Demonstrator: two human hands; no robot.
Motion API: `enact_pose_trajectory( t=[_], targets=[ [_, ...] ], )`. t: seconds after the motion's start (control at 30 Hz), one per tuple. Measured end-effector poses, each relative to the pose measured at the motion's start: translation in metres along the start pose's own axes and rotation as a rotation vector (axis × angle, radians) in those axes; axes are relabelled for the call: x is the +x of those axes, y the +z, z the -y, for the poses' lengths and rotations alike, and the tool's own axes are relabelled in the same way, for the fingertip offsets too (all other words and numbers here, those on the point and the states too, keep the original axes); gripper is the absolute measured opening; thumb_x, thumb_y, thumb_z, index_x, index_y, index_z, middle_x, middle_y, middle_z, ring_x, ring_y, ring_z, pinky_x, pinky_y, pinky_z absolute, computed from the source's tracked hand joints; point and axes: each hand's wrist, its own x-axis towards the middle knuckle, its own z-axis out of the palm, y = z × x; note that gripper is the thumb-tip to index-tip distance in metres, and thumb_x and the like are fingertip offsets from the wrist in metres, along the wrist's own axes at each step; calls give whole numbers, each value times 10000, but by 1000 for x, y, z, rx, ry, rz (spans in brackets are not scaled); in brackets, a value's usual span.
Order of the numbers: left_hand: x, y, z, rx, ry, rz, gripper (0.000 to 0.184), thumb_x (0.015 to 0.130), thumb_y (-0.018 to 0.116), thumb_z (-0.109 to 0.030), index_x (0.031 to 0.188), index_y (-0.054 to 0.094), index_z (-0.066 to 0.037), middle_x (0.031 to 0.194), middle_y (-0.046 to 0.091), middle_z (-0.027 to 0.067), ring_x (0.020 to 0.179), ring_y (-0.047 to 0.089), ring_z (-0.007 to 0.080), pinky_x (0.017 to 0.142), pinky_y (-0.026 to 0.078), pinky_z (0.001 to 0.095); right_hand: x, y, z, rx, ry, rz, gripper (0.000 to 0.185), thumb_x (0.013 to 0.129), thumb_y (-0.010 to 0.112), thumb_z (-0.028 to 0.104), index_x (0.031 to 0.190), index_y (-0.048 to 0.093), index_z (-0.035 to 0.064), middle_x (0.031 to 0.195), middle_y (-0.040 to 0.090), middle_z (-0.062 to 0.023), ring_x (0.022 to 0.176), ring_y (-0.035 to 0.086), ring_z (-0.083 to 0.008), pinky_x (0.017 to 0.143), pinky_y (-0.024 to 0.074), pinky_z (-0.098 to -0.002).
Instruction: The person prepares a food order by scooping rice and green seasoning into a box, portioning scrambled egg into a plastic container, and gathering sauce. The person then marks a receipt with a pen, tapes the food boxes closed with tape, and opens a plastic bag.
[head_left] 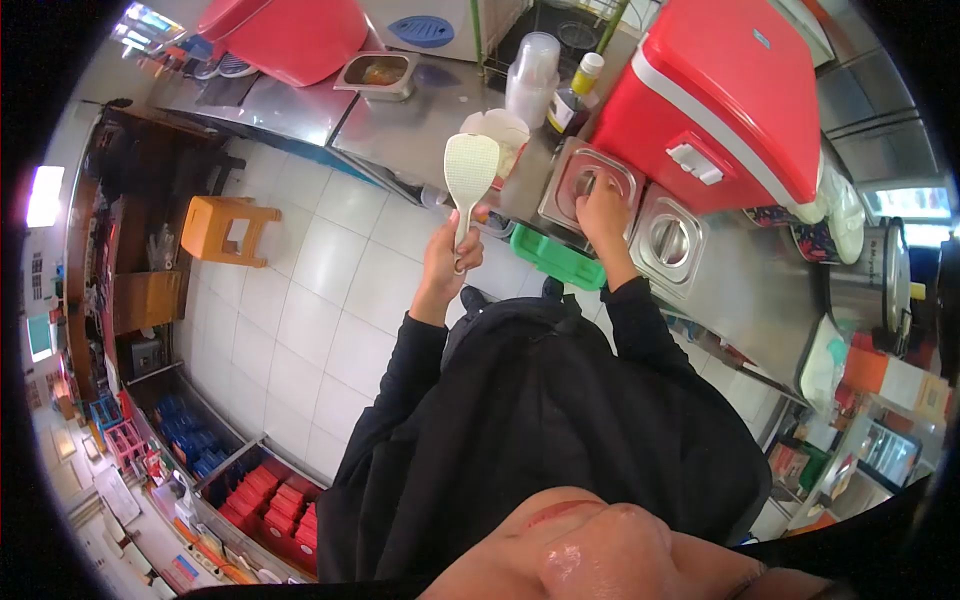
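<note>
An orange stool [212,229] stands between nine and ten o'clock. Near eleven, the left hand [446,262] is wrapped round the handle of a white paddle [471,165], whose blade points to twelve, overlapping a pale tub [513,128] in view. Near two o'clock the right hand [604,213] pinches the handle of a steel lid [570,182] on the counter [745,270], with a second lid [668,243] beside it toward half past two and a red cooler [722,95] between one and two

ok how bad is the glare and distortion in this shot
Head view: strong fisheye bend, black corners; head view: sheen on the long brushed steel counter, blown out white rectangular patch at left edge; head view: dimpled white plastic paddle shows no obvious blur.
</note>
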Motion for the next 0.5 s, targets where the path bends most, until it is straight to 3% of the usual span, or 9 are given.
enact_pose_trajectory(
  t=[0.23,0.37,0.4,0.5],
  targets=[
    [-4,-6,-7,-36,63,167,431,1011,270,-368,1136,521,-40,552,255,-67,423,225,66,467,225,225,1,15,-3,-47,-3,-34,521,773,633,201,1232,420,78,1000,614,-216,934,628,-375,764,516,-495],
    [-5,-2,-17,53,85,181,430,999,306,-378,1082,538,-26,551,270,-68,434,217,49,436,204,214,-12,0,12,-52,-138,-220,468,786,667,304,1178,519,97,1127,572,-188,1050,557,-384,855,475,-468],
    [-4,-1,-18,66,91,183,432,995,325,-383,1068,547,-19,551,276,-69,437,212,40,421,194,208,-12,-6,14,109,-263,-210,492,791,687,369,1181,558,98,1116,582,-162,1057,554,-365,887,453,-447],
    [1,3,-19,78,79,181,422,987,324,-387,1029,542,-28,548,279,-67,439,210,34,417,184,207,-36,-63,65,595,-519,281,504,824,676,387,1211,558,87,1120,592,-127,1072,554,-280,897,448,-431]
  ],
)
